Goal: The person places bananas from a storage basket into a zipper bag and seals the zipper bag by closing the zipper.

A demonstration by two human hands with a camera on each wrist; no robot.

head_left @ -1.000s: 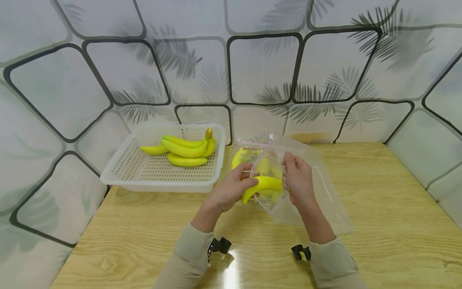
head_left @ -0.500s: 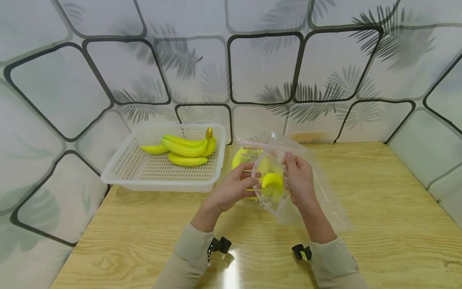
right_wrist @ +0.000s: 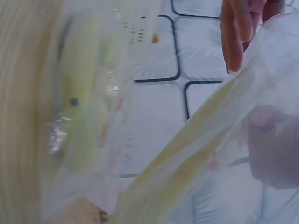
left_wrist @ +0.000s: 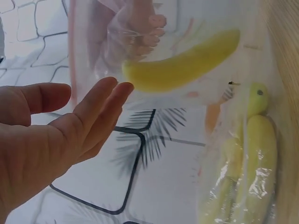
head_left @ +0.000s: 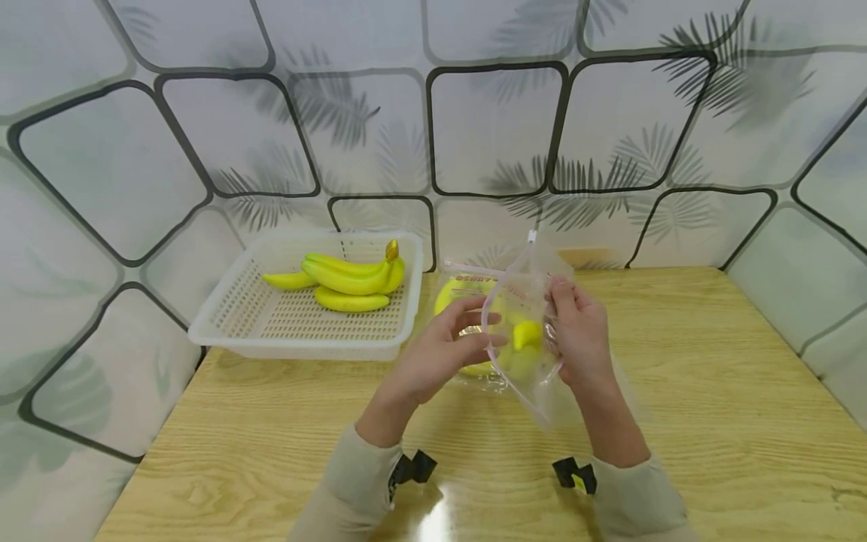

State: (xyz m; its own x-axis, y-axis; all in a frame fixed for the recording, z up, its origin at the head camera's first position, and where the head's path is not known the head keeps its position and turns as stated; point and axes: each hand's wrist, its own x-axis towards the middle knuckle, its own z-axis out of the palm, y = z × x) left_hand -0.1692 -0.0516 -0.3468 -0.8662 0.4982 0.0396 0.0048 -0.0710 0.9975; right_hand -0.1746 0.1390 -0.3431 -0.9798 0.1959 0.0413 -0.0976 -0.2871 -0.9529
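Note:
In the head view my right hand (head_left: 582, 331) grips the side of a clear zip bag (head_left: 538, 263), holding it raised with its pink-edged mouth towards the left. Inside that bag is a single yellow banana (head_left: 527, 334); the left wrist view shows the banana (left_wrist: 182, 65) at full length through the plastic. My left hand (head_left: 440, 350) is at the bag's mouth, fingers extended and thumb apart, with nothing held. Behind it, a second clear bag (head_left: 467, 286) with bananas in it lies on the table, partly covered by my left hand and the raised bag.
A white perforated plastic basket (head_left: 305, 350) stands at the back left of the wooden table (head_left: 271, 452). It contains a bunch of bananas (head_left: 352, 278) and loose ones. A patterned backdrop (head_left: 494, 128) rises behind the table.
My left hand has let go of the banana, which has slid deeper into the zip bag. My right hand has lifted the bag and moved slightly right.

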